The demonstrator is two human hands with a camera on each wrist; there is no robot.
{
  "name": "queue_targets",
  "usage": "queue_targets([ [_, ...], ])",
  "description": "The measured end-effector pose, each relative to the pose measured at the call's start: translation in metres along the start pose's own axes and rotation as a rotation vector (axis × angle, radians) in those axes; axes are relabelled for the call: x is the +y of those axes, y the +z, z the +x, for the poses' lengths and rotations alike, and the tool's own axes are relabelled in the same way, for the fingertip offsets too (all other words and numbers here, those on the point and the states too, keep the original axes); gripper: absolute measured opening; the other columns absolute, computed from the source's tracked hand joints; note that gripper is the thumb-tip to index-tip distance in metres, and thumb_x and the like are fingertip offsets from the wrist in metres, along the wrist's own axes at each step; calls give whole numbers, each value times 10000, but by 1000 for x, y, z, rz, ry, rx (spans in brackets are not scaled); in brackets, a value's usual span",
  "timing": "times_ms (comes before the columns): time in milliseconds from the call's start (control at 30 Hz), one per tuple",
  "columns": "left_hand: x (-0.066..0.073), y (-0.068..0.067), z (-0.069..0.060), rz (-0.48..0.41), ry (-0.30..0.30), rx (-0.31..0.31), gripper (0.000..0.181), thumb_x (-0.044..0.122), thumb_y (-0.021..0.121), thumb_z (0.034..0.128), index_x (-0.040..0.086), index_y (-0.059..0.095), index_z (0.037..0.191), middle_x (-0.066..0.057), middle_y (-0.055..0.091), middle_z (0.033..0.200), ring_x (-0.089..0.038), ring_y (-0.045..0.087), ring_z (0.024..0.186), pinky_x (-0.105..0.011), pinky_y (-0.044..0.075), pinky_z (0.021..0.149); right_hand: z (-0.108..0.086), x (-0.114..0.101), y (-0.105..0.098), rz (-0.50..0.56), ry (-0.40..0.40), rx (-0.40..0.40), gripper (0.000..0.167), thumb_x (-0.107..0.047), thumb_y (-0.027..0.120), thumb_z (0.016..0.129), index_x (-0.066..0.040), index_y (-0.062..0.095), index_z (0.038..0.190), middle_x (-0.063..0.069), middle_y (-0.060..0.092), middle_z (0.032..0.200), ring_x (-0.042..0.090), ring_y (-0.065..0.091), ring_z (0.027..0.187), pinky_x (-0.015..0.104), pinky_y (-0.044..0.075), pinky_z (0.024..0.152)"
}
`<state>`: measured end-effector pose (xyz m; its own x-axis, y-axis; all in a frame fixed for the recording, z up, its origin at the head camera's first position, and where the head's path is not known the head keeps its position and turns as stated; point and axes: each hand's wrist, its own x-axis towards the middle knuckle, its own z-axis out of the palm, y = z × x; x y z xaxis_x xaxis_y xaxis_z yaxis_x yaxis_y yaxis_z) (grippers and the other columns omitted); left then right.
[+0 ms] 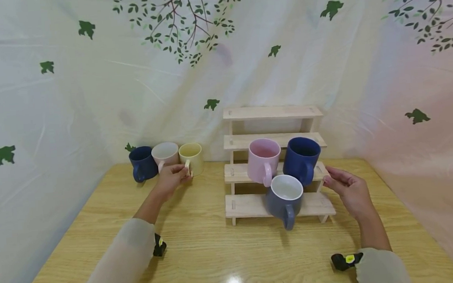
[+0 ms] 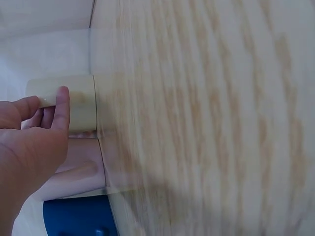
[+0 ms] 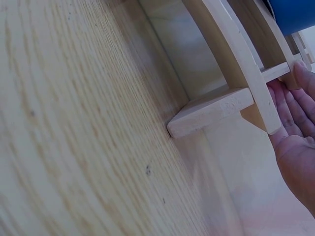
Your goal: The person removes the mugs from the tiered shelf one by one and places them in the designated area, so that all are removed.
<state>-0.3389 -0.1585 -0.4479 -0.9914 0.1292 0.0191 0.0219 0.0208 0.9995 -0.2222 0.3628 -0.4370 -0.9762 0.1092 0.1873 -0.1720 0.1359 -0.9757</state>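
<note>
My left hand (image 1: 169, 179) pinches the handle of a pale yellow mug (image 1: 197, 162), upright on the table at the back. Beside that mug stand a pale pink mug (image 1: 165, 152) and a dark blue mug (image 1: 141, 158). At the right, my right hand (image 1: 351, 190) holds the end of a step on a wooden stepped rack (image 1: 250, 204); in the right wrist view its thumb and fingers lie at the board's end. A pink mug (image 1: 260, 161) and a blue mug (image 1: 300, 160) stand on the rack's second step from the bottom, a grey-blue mug (image 1: 280, 205) on the lowest.
The wooden table (image 1: 218, 256) runs back to a hanging cloth (image 1: 160, 98) printed with leaves and branches. The rack's top step (image 1: 272, 112) and the step below it (image 1: 236, 142) bear no mugs. Each wrist carries a small black camera (image 1: 343, 261).
</note>
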Motion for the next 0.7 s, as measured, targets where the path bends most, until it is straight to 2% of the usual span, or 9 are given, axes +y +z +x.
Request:
queue_targets([
  [133, 3, 4, -3, 11, -11, 67, 352, -9, 523, 1050, -226, 511, 1327, -350, 527, 1320, -241, 676, 1025, -297, 588, 910, 0, 0, 1, -5, -3, -1, 547, -221, 727, 967, 35, 561, 1420, -137, 722, 1089, 46, 735, 923, 142, 549, 848],
  [267, 10, 11, -8, 70, -7, 195, 316, 10, 544, 1040, -189, 576, 1283, -284, 574, 1250, -226, 650, 981, -288, 608, 847, 0, 0, 1, 1, -8, -1, 545, -214, 730, 965, 43, 562, 1415, -131, 724, 1087, 57, 738, 926, 151, 551, 851],
  [400, 16, 16, -15, 164, 11, 304, 274, 35, 552, 1034, -140, 629, 1231, -239, 606, 1208, -231, 626, 973, -351, 614, 853, 0, 0, 2, -14, -12, -6, 542, -212, 723, 970, 42, 559, 1420, -140, 721, 1091, 61, 738, 933, 149, 550, 852],
  [500, 21, 19, -20, 213, 30, 312, 275, 47, 550, 1038, -124, 632, 1237, -243, 609, 1223, -259, 624, 1003, -382, 614, 865, 0, 0, 2, -25, -15, -7, 543, -214, 721, 972, 43, 557, 1421, -149, 719, 1095, 59, 737, 935, 140, 549, 849],
  [600, 26, 23, -26, 233, 53, 275, 282, 45, 554, 1039, -130, 626, 1247, -255, 601, 1219, -272, 617, 1008, -370, 618, 845, -1, -1, 2, -10, -13, -6, 539, -204, 723, 970, 46, 559, 1418, -144, 721, 1095, 56, 737, 930, 142, 548, 850],
  [700, 32, 30, -33, 215, 73, 237, 279, 29, 567, 1031, -148, 620, 1240, -252, 602, 1188, -248, 609, 971, -365, 624, 829, -1, -2, 1, -26, -16, -10, 539, -208, 716, 975, 49, 554, 1420, -153, 719, 1095, 48, 734, 931, 137, 547, 854],
])
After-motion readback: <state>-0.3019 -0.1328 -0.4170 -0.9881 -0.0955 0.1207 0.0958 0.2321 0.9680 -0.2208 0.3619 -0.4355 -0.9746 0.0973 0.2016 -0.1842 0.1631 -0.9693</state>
